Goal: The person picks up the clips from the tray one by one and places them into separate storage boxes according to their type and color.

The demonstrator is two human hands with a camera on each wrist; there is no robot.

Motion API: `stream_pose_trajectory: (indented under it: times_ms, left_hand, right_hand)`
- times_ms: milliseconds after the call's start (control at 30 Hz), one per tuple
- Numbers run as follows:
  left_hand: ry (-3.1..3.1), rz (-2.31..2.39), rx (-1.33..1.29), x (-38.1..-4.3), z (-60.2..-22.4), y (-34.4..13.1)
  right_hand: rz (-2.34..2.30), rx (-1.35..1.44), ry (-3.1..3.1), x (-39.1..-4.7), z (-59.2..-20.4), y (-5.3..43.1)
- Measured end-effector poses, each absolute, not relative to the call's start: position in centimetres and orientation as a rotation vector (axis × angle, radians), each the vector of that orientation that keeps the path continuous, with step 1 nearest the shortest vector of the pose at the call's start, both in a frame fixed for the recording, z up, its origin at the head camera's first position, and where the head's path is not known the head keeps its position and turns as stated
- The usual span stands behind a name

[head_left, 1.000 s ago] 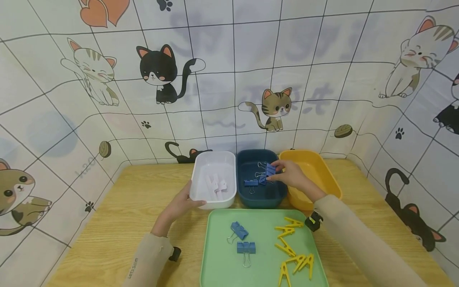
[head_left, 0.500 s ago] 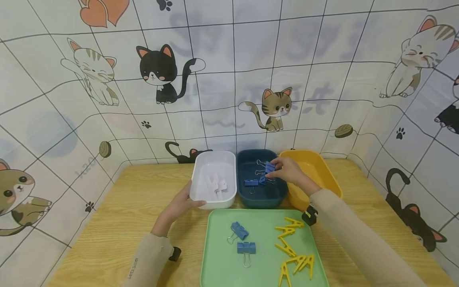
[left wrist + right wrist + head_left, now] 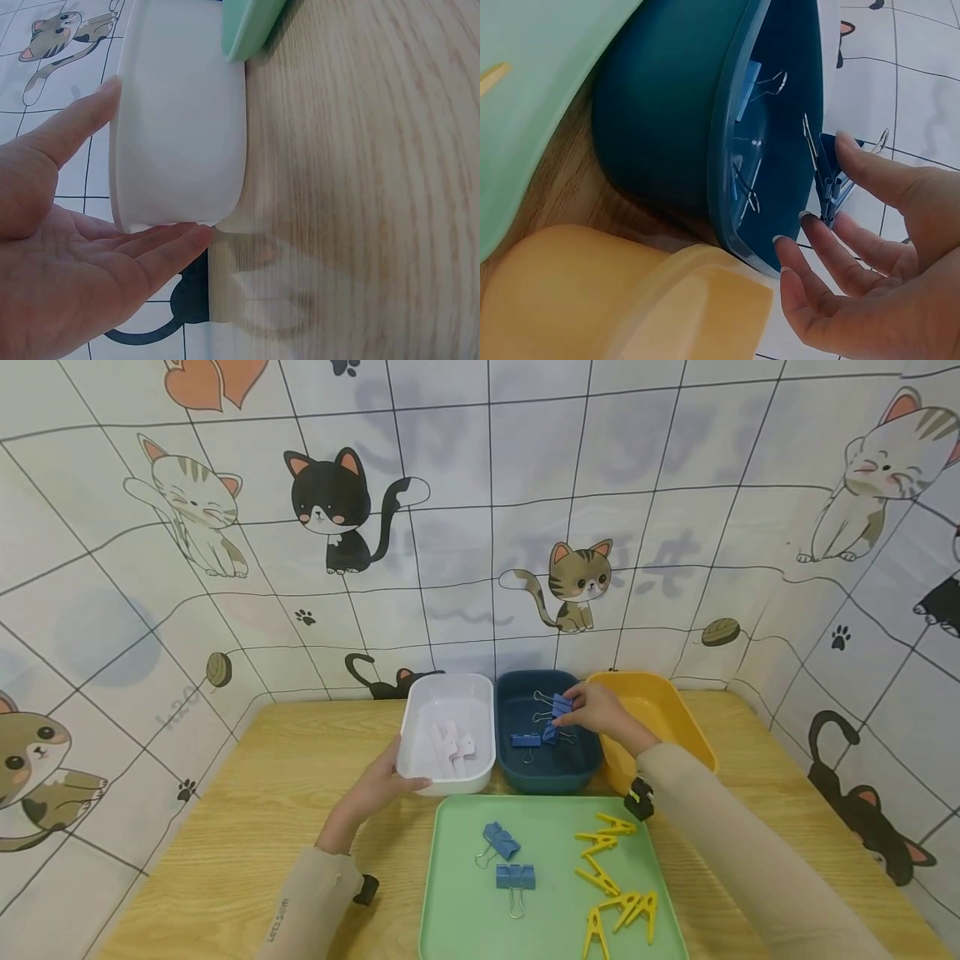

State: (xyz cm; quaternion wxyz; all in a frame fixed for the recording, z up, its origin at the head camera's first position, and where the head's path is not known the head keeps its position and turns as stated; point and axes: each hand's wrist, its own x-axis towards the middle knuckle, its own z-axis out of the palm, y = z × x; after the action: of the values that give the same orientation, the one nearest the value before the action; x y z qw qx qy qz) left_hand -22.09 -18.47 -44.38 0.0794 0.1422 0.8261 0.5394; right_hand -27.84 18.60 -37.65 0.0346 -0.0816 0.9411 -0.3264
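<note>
Blue binder clip [image 3: 561, 704], pinched in my right hand [image 3: 600, 710], sits over the dark blue bin [image 3: 525, 774] at twelve o'clock of the green tray [image 3: 457, 902], while my left hand [image 3: 375, 789] lies open, pressing the white bin [image 3: 420, 760].

A blue binder clip [image 3: 562, 705] with wire handles hangs over the dark blue tub [image 3: 525, 769] — pinched between thumb and fingertip. Two more blue clips [image 3: 536, 739] lie inside the tub — which stands between a white tub [image 3: 428, 781] and a yellow one [image 3: 678, 714].
</note>
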Motion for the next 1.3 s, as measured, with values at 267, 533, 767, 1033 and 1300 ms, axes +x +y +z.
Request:
stream_pose_trajectory:
  times_ms: [267, 533, 767, 1033, 1300]
  left_hand:
    - [2.464, 1.622, 0.443, -22.0, -44.3, -18.5]
    - [2.463, 1.62, 0.448, -22.1, -44.4, -18.7]
    - [2.457, 1.624, 0.443, -22.0, -44.2, -18.6]
    - [2.46, 1.623, 0.428, -22.1, -44.3, -18.6]
    - [2.448, 1.639, 0.42, -22.1, -44.3, -18.6]
  right_hand:
    - [-0.972, -0.197, 2.902, -28.3, -37.7, 18.3]
    - [-0.948, -0.185, 2.903, -28.6, -37.6, 18.0]
    - [-0.943, -0.198, 2.901, -28.3, -37.2, 17.6]
    - [-0.896, -0.204, 2.888, -28.3, -37.2, 17.7]
    - [-0.89, -0.192, 2.862, -28.5, -37.4, 18.1]
